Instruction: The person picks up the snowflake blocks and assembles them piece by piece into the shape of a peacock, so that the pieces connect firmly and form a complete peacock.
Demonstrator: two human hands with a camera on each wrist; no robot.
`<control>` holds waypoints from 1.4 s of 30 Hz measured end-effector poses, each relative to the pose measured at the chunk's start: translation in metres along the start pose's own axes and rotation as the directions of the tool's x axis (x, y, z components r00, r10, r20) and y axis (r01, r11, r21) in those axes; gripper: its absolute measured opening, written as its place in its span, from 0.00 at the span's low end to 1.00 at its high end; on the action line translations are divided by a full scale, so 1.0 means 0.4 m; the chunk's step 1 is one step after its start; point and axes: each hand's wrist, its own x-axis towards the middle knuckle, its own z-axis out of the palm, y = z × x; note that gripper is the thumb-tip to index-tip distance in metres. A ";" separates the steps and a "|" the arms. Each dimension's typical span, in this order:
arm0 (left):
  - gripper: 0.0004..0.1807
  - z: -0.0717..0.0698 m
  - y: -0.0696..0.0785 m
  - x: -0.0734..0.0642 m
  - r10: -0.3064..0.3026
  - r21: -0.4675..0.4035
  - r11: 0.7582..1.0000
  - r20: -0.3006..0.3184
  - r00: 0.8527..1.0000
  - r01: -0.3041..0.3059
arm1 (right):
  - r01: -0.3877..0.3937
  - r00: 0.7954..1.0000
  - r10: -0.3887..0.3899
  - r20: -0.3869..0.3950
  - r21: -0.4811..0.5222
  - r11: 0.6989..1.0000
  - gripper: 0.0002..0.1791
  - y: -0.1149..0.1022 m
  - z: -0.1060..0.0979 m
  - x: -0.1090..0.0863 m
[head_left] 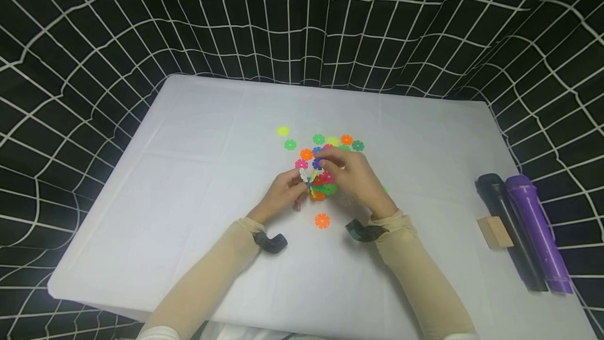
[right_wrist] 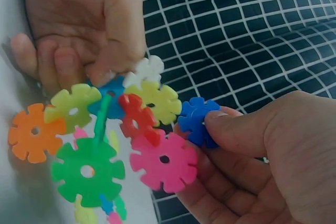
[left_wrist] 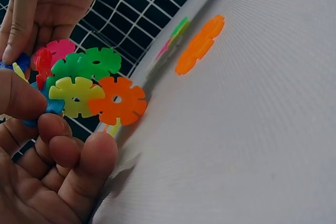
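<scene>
Cluster of notched discs [head_left: 319, 180] is hanging over the table [head_left: 212, 146] in the head view, seemingly part-built; loose discs [head_left: 283, 131] are lying unused. Left wrist view: fingers of the left hand [left_wrist: 52, 167] are pinching its light-blue disc [left_wrist: 54, 106], the long axis running sideways, pointing right to an orange disc [left_wrist: 128, 102]. Right wrist view: fingers of the right hand [right_wrist: 273, 156] are pinching a dark-blue disc [right_wrist: 191, 114] beside a yellow disc [right_wrist: 164, 100], joining unclear.

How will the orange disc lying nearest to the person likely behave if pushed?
The orange disc is probably light, being small and thin. Lying flat on the table, it would likely slide rather than roll. Its plastic look suggests some stiffness.
</scene>
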 end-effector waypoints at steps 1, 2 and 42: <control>0.02 0.000 0.000 0.000 -0.004 -0.005 1.000 -0.001 1.000 0.004 | -0.010 1.000 0.010 0.002 0.001 1.000 0.15 0.000 -0.001 -0.001; 0.02 0.000 0.000 0.000 -0.009 -0.007 1.000 -0.002 1.000 0.009 | -0.020 1.000 0.020 0.005 0.006 1.000 0.15 0.000 -0.002 -0.001; 0.05 0.001 0.000 -0.004 0.011 0.029 1.000 0.007 1.000 -0.011 | -0.083 0.996 0.082 0.038 0.009 0.997 0.10 0.008 0.010 0.010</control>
